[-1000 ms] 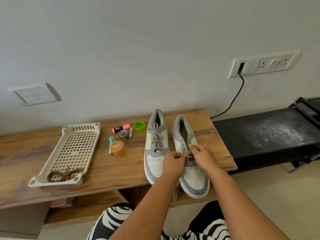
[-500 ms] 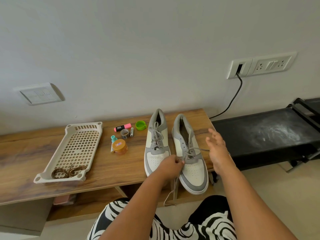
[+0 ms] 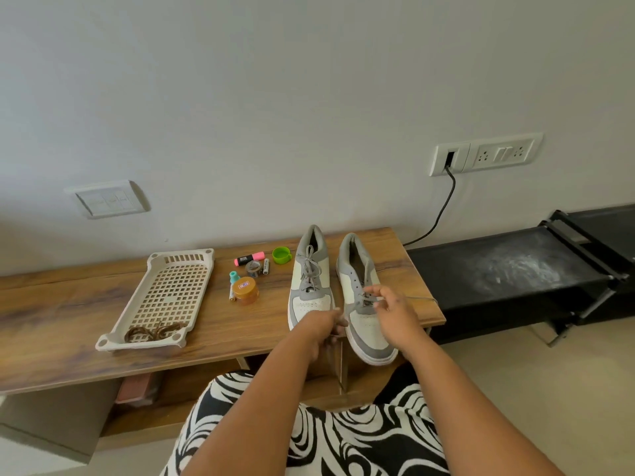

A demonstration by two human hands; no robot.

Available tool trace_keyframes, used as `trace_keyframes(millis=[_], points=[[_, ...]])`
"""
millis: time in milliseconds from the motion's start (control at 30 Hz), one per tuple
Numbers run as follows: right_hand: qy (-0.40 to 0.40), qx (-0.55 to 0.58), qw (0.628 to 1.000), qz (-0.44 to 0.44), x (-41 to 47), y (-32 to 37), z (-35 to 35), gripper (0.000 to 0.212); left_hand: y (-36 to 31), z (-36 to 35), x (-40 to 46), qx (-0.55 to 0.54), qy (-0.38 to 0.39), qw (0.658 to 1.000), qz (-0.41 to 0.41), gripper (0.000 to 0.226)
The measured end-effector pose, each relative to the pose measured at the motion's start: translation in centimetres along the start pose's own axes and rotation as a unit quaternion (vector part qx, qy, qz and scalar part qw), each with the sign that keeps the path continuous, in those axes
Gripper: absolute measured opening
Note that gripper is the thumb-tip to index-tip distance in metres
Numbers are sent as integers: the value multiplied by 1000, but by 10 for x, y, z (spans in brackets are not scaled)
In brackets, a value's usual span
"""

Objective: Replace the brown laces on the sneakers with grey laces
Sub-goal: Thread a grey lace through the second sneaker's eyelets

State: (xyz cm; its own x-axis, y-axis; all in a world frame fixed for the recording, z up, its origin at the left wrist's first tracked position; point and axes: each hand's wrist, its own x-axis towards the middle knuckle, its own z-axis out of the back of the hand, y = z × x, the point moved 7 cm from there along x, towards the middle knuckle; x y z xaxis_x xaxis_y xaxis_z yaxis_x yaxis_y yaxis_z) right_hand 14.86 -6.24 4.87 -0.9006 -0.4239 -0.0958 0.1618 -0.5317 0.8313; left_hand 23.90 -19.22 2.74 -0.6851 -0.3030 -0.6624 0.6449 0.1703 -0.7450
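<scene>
Over the right sneaker (image 3: 364, 297), both hands pinched the grey lace (image 3: 415, 298), a soft, limp cord best gripped near its stiff tips: left hand (image 3: 324, 324), right hand (image 3: 390, 305).

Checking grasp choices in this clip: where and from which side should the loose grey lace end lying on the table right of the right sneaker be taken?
Pinch the loose lace end near its tip, where it lies flat on bare table to the right of the right sneaker. Come from above and the right, fingers across the strand. It is thin and limp, and nearer the eyelets the right hand crowds it.
</scene>
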Motion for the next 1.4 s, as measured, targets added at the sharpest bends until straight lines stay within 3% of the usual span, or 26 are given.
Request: trace_keyframes(millis=[133,233,300,367,433,533,600,633,733,800,867,933,967,1000,1067,1167,1300,1400], points=[[0,-127,986,111,-22,23,-22,34,-17,4,-22,-16,6,996,-90,29],[-55,-117,978,163,-31,38,-27,20,-30,8,-39,-7,13,989,-149,28],[-87,-122,972,182,-31,44,-22,17,-32,13,-43,-76,45,984,-155,28],[-111,-97,979,138,-23,36,-10,20,-34,21,-42,-217,87,960,-151,28],[-137,-60,988,26,-12,13,9,21,-38,34,-38,-312,87,933,-158,27],[-101,-138,982,-81,-6,-6,19,30,-41,45,-29,-239,30,955,-175,23],[-57,-209,976,2,-8,18,10,55,-41,35,-25,-144,26,972,-184,23],[-48,-236,968,74,-10,36,3,54,-42,28,-25,-111,35,975,-188,24],[-66,-280,936,203,-19,65,-8,24,-47,12,-28,-67,56,976,-200,29],[-107,-237,954,151,-12,45,7,18,-48,15,-28,-73,59,975,-201,29],[-138,-192,972,-13,1,6,38,22,-43,28,-25,-90,49,975,-197,28],[-125,-228,952,-163,2,-24,59,29,-36,43,-21,-95,39,975,-196,27],[-108,-265,943,-170,5,-28,59,31,-34,46,-18,-93,38,976,-194,27],[-86,-291,945,-122,8,-20,52,36,-32,46,-15,-91,37,976,-193,26],[-28,-289,956,33,7,12,23,46,-33,40,-9,-90,32,978,-187,25],[-5,-278,949,151,0,45,-9,22,-39,24,-4,-85,42,977,-189,27],[-56,-238,969,37,13,19,21,21,-38,27,0,-95,39,978,-183,27],[-90,-296,946,-101,18,-9,58,31,-39,37,0,-89,38,978,-186,26]])
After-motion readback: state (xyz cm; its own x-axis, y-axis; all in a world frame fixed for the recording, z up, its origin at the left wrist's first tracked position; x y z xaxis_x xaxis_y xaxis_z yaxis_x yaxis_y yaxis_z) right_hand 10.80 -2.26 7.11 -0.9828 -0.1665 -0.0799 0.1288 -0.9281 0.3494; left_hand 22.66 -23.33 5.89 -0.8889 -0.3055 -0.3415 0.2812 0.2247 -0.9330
